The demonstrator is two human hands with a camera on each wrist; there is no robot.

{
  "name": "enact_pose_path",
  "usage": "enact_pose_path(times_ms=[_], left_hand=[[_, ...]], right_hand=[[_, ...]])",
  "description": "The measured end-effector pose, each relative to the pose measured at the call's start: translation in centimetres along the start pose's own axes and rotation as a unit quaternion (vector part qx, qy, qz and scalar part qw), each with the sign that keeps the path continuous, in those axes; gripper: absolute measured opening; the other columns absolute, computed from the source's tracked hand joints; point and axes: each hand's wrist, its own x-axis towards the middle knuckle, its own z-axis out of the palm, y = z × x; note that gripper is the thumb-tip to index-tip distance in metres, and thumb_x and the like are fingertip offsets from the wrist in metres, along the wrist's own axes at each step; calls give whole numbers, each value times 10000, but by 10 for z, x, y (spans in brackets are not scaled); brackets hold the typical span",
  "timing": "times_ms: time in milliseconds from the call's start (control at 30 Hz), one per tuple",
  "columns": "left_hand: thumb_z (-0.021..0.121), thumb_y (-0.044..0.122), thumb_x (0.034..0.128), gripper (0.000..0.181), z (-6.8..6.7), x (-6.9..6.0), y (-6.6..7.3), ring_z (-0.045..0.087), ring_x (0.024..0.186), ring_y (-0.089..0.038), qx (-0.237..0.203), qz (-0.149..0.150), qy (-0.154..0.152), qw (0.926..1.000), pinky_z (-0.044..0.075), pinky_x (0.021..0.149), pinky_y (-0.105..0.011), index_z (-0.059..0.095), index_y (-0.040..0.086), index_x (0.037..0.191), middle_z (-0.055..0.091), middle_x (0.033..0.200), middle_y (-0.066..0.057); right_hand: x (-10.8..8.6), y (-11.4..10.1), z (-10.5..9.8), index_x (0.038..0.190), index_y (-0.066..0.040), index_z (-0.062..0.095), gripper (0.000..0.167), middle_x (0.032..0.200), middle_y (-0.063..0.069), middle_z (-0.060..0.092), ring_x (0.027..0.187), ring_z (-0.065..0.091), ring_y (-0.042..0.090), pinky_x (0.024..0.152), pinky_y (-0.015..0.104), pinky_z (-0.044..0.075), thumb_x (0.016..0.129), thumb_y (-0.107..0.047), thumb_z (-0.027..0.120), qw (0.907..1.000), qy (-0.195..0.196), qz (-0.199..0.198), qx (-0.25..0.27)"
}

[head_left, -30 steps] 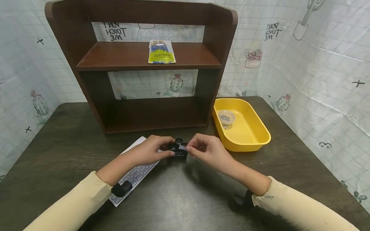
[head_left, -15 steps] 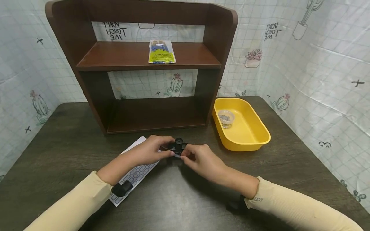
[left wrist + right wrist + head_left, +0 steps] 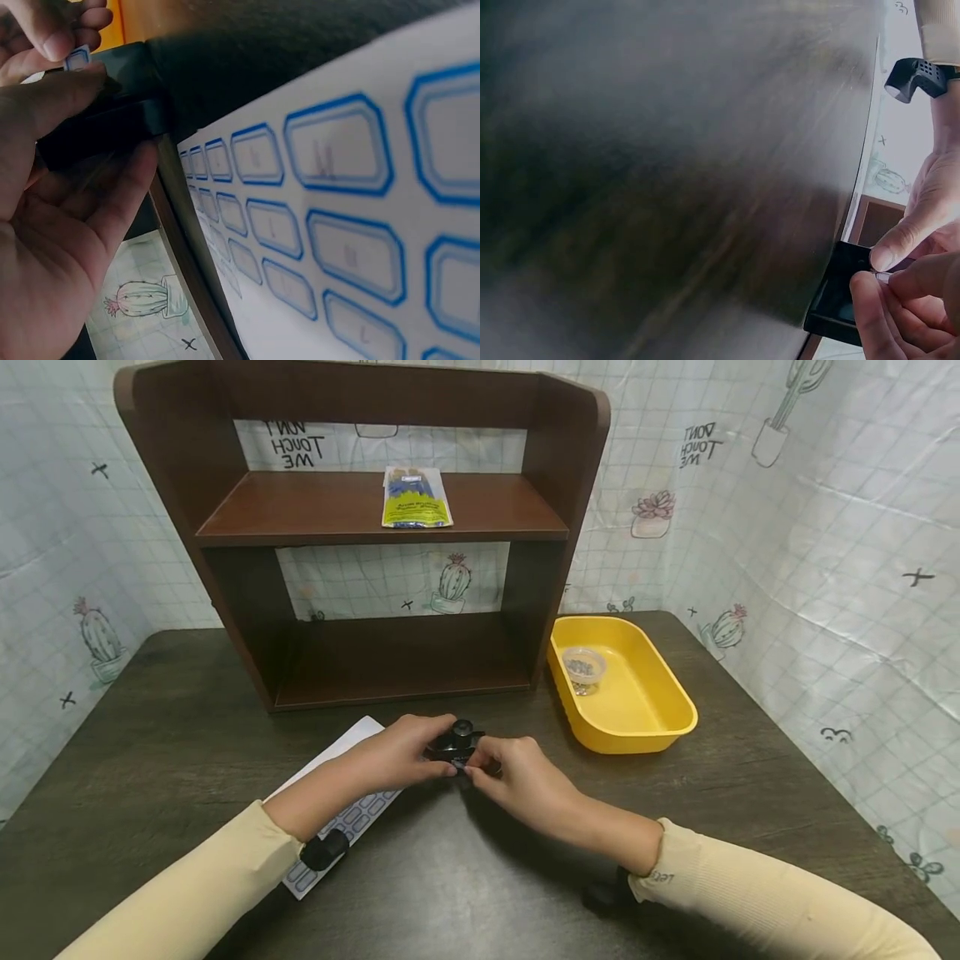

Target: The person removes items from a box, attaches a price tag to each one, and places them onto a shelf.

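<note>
A small black bottle (image 3: 458, 746) with a round black cap (image 3: 462, 727) is tilted on the table just in front of the shelf. My left hand (image 3: 397, 752) grips it from the left, thumb along the near side and fingers behind. My right hand (image 3: 525, 777) pinches a small blue-bordered sticker (image 3: 77, 58) between thumb and forefinger, at the bottle's near face. Whether the sticker touches the bottle I cannot tell. Beneath my left forearm lies a white sheet of label stickers (image 3: 337, 169), partly hidden in the head view.
A dark brown shelf unit (image 3: 405, 697) stands behind the hands, with a yellow and blue packet (image 3: 417, 502) on its upper shelf. To the right, a yellow tray (image 3: 645, 697) holds a clear round tub (image 3: 583, 668) of small grey pieces. Printed sheeting surrounds the table.
My right hand has moved left and slightly down with the sticker, from the bottle's right to its near face. The bottle has been tilted in my left hand, so less of its lettered front shows.
</note>
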Motion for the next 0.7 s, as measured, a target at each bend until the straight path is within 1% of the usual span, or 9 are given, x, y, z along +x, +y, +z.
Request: enact_pose_path(times_ms=[100,233,533,700], left_hand=[[789,116,933,287,0,0,2,713,932,-123,176,-65,-2,9998,551,761,-252,601,76,1146,742,1018,-47],[780,129,943,272,0,1,4,650,859,-91,304,-67,34,9995,528,739,-253,598,84,1140,735,1000,-37],[777,125,941,254,2,0,3,617,796,-78,336,-5,162,9993,513,707,-240,614,99,1135,745,983,-26],[797,128,921,262,1,0,5,586,757,-97,460,-77,252,9986,495,700,-248,628,103,1120,732,936,-8]], right_hand=[[0,0,1,862,-95,692,98,794,3,745,654,580,-5,571,173,500,944,-60,734,10000,-14,33,-2],[0,0,1,861,-96,696,95,792,0,743,646,568,2,560,177,487,942,-67,735,9999,31,79,-74],[0,0,0,876,-85,721,75,805,3,760,665,587,5,582,171,486,947,-79,743,9998,23,163,-145],[0,1,-5,878,-94,717,79,806,1,758,665,583,16,584,177,479,947,-97,755,9993,-12,238,-281]])
